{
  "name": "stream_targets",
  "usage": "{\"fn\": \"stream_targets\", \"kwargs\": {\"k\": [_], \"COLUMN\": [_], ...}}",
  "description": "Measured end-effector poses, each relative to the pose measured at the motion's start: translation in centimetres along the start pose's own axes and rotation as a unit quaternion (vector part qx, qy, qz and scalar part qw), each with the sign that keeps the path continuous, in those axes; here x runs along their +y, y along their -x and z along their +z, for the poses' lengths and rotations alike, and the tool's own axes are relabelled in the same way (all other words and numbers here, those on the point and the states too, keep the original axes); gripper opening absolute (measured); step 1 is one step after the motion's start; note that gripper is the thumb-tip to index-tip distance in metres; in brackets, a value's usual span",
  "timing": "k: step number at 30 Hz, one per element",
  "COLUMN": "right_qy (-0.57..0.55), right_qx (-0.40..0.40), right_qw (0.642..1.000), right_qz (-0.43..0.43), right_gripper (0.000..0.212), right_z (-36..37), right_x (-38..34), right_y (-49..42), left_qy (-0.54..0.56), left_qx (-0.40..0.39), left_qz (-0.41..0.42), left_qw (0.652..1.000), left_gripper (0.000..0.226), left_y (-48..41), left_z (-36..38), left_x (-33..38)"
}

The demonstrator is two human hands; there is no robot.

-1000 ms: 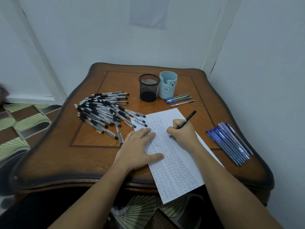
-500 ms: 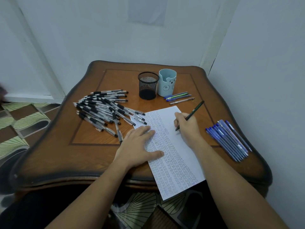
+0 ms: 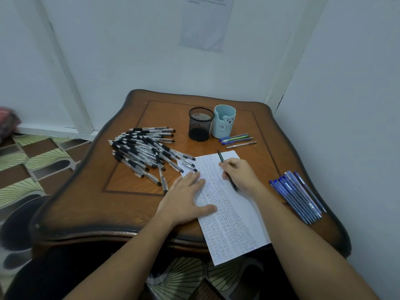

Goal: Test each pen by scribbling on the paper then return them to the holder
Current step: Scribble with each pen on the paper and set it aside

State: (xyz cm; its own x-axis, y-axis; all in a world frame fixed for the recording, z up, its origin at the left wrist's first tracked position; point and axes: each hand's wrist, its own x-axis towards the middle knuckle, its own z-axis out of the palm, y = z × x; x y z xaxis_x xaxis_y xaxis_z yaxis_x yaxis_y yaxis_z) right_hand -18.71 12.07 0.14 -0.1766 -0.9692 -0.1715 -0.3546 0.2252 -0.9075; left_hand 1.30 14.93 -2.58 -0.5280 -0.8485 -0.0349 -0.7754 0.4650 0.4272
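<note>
A white sheet of paper [image 3: 242, 215] covered in small scribbles lies on the wooden table [image 3: 129, 185]. My left hand [image 3: 186, 198] rests flat on its left edge, fingers spread. My right hand [image 3: 240, 174] holds a dark green pen [image 3: 221, 157] over the top of the sheet; the pen points up-left past my fingers and its other end sticks out below my hand. A black mesh holder [image 3: 200, 124] and a light blue bear holder [image 3: 224, 121] stand at the back of the table.
A big pile of black-grip pens [image 3: 142, 152] lies left of the paper. Several blue pens [image 3: 297, 197] lie in a row at the right edge. A few coloured pens [image 3: 237, 139] lie beside the blue holder. Walls close in behind and to the right.
My right hand has turned the pen round: it pointed up-right before and now points up-left. The hand sits slightly lower on the sheet. My left hand has stayed put.
</note>
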Motion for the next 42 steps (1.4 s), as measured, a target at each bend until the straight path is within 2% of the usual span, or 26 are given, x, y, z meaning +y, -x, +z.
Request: {"fn": "stream_targets", "kwargs": {"k": [4, 8, 14, 18, 23, 28, 31, 34, 35, 38, 39, 42], "right_qy": [0.117, 0.182, 0.224, 0.244, 0.274, 0.265, 0.265, 0.288, 0.29, 0.3, 0.306, 0.324], "right_qx": [-0.049, -0.05, -0.071, -0.118, -0.193, -0.267, -0.315, -0.336, -0.338, -0.335, -0.336, -0.342], "right_qw": [0.992, 0.982, 0.97, 0.955, 0.92, 0.889, 0.875, 0.862, 0.86, 0.864, 0.863, 0.851], "right_qz": [0.011, -0.013, -0.059, -0.119, -0.205, -0.261, -0.256, -0.249, -0.247, -0.225, -0.222, -0.23], "right_gripper": [0.014, 0.014, 0.011, 0.01, 0.034, 0.027, 0.029, 0.016, 0.018, 0.054, 0.059, 0.05], "right_z": [-0.7, -0.8, 2.0, 6.6, 15.1, 24.9, 30.6, 35.5, 36.8, 39.0, 39.3, 39.1], "right_x": [-1.2, -2.8, -6.1, -9.2, -13.2, -16.1, -17.8, -19.1, -19.5, -20.1, -20.1, -19.7], "right_y": [-0.3, 0.2, 1.4, 2.1, 3.5, 4.2, 4.7, 4.4, 4.3, 3.8, 3.7, 3.3], "left_qy": [0.015, 0.109, 0.09, 0.059, 0.045, 0.037, 0.056, 0.075, 0.077, 0.08, 0.087, 0.099], "left_qx": [0.005, 0.006, 0.055, 0.102, 0.146, 0.155, 0.156, 0.16, 0.165, 0.176, 0.18, 0.189], "left_qz": [0.001, -0.022, -0.032, -0.079, -0.188, -0.291, -0.334, -0.369, -0.378, -0.391, -0.393, -0.393], "left_qw": [1.0, 0.994, 0.994, 0.99, 0.97, 0.943, 0.928, 0.912, 0.908, 0.9, 0.898, 0.894], "left_gripper": [0.082, 0.076, 0.064, 0.063, 0.064, 0.069, 0.07, 0.07, 0.071, 0.07, 0.069, 0.069], "left_y": [0.3, 0.6, 2.5, 5.7, 11.5, 17.3, 20.2, 22.0, 22.4, 23.0, 23.0, 22.9], "left_z": [-0.7, -2.2, -6.3, -9.8, -13.8, -15.7, -16.0, -16.0, -16.1, -16.3, -16.3, -16.3], "left_x": [0.5, 0.5, -1.3, -5.3, -12.7, -18.8, -21.7, -23.8, -24.3, -25.2, -25.5, -25.9]}}
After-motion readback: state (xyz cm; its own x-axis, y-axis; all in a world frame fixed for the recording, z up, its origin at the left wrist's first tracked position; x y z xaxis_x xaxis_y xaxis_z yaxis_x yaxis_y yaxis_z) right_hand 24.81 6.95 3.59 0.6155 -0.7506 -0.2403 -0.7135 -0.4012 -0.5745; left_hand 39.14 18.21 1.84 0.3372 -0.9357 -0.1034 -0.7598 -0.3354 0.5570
